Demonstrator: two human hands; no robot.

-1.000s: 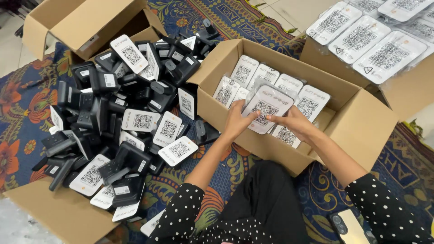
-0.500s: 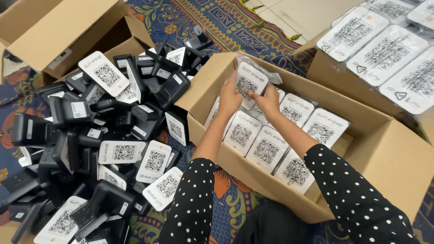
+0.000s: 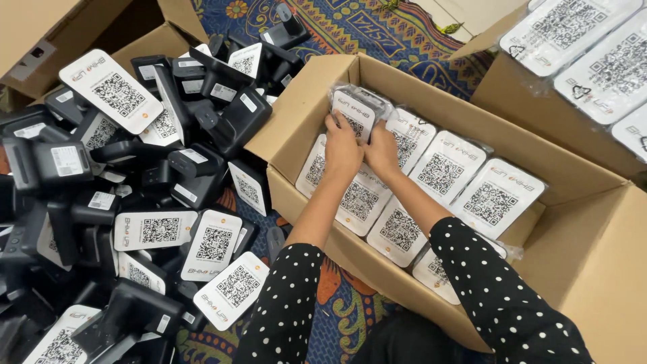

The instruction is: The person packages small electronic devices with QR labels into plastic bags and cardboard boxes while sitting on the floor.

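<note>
Both my hands reach into an open cardboard box [image 3: 431, 94] in front of me. My left hand [image 3: 342, 149] and my right hand [image 3: 381, 149] together grip one plastic-wrapped white device with a square code panel [image 3: 356, 111], held upright against the box's far left corner. Rows of the same wrapped white devices [image 3: 441, 172] lie flat in the box beneath and to the right of my hands. My sleeves are black with white dots.
A large heap of unwrapped black-and-white devices [image 3: 135, 195] covers the patterned rug [image 3: 377, 30] at left. Another cardboard box [image 3: 559, 114] of wrapped devices stands at the upper right, and an open cardboard box [image 3: 47, 34] sits at the top left.
My hands lifted a wrapped device from the middle of the box and carried it to the far left corner, standing it upright. The view has moved closer to the box.
</note>
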